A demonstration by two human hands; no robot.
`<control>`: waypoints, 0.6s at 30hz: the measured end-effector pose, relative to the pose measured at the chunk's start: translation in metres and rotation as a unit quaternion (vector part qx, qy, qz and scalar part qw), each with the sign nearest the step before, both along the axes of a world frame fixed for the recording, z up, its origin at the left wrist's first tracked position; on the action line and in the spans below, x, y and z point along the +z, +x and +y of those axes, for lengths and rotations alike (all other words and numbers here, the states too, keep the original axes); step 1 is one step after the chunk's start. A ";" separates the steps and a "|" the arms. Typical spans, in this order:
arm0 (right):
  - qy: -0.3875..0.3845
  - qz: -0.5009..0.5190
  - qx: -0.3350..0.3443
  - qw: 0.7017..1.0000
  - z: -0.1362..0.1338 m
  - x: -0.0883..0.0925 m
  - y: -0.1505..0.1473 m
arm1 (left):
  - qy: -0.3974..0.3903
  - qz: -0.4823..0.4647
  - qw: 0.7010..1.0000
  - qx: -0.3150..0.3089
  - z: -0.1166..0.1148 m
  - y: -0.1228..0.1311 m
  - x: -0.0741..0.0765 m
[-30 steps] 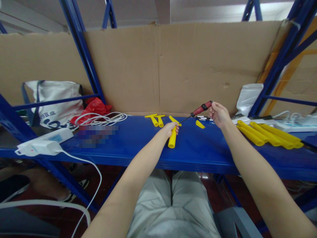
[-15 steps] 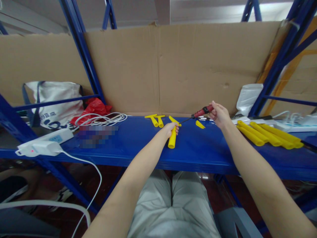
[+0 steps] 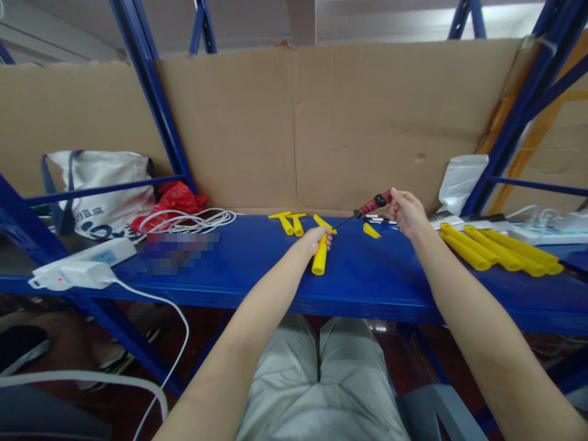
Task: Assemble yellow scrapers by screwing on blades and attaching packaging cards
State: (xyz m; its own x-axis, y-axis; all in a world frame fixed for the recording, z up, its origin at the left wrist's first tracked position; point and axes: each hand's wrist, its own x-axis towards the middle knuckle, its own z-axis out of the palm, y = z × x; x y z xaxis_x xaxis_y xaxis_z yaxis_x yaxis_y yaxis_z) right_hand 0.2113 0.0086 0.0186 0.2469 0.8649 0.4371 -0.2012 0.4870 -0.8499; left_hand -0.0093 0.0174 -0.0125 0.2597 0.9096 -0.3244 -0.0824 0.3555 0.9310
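Observation:
My left hand (image 3: 316, 238) is closed round a yellow plastic tube (image 3: 319, 260) that rests on the blue shelf (image 3: 257, 269). My right hand (image 3: 405, 211) grips the red-and-black handle of a screwdriver (image 3: 370, 206). Its thin shaft slants down to the left, and the tip meets the top of the tube by my left fingers. Two yellow T-shaped pieces (image 3: 289, 221) lie just behind my left hand. A small yellow sliver (image 3: 370, 230) lies under the screwdriver.
Several long yellow tubes (image 3: 498, 251) lie at the right. A white power strip (image 3: 82, 264) and coiled white cable (image 3: 188, 219) sit at the left, with a white bag (image 3: 103, 187) and red plastic (image 3: 174, 199) behind. Cardboard (image 3: 321, 122) backs the shelf. Blue uprights (image 3: 151, 92) frame it.
The screwdriver handle dipped slightly half a second ago and is now a little higher again. My left hand and the tube have not moved.

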 end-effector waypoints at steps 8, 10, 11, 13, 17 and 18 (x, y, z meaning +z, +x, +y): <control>-0.010 -0.007 -0.009 1.000 -0.001 0.000 -0.001 | 0.008 0.009 1.000 0.001 0.001 0.000 -0.001; -0.007 -0.008 -0.005 1.000 -0.002 0.001 -0.002 | 0.008 0.008 1.000 0.002 0.001 0.000 -0.001; -0.004 -0.009 -0.002 1.000 -0.002 0.001 -0.003 | 0.008 0.007 1.000 0.002 0.001 0.000 -0.001; 0.002 -0.008 0.004 1.000 -0.003 0.001 -0.003 | 0.005 0.006 1.000 0.002 0.001 0.000 -0.001; 0.009 -0.001 0.020 1.000 -0.005 0.003 -0.005 | -0.001 0.001 1.000 0.002 0.002 0.000 0.000; 0.010 -0.001 0.024 1.000 -0.005 0.004 -0.005 | -0.002 -0.002 1.000 0.003 0.002 0.000 -0.001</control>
